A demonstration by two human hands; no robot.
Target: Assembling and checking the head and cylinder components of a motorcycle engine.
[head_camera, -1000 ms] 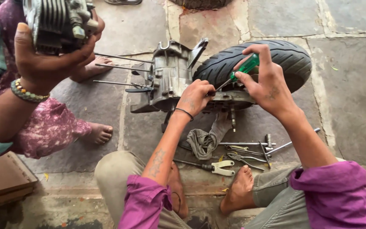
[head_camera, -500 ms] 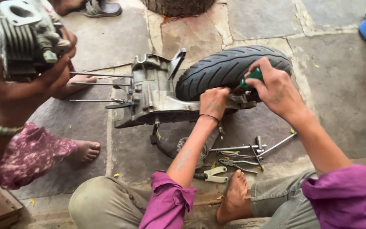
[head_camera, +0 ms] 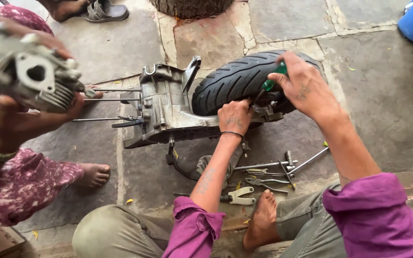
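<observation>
Head view, and nearest you the loose tools (head_camera: 268,174) lie on the stone floor (head_camera: 383,105) by your bare foot (head_camera: 263,217), at six o'clock from the work. Your left hand (head_camera: 235,116) is pressed flat, fingers curled, on the engine casing (head_camera: 168,112) right beside the tyre (head_camera: 237,79). Your right hand (head_camera: 302,86) is wrapped tight round the green-handled screwdriver (head_camera: 271,82), its shaft angled down toward seven o'clock into the casing. Keep the blade square in its seat, I'd say, and lean your weight along the shaft. At nine o'clock, another person's hand (head_camera: 5,122) holds a finned cylinder (head_camera: 29,76).
</observation>
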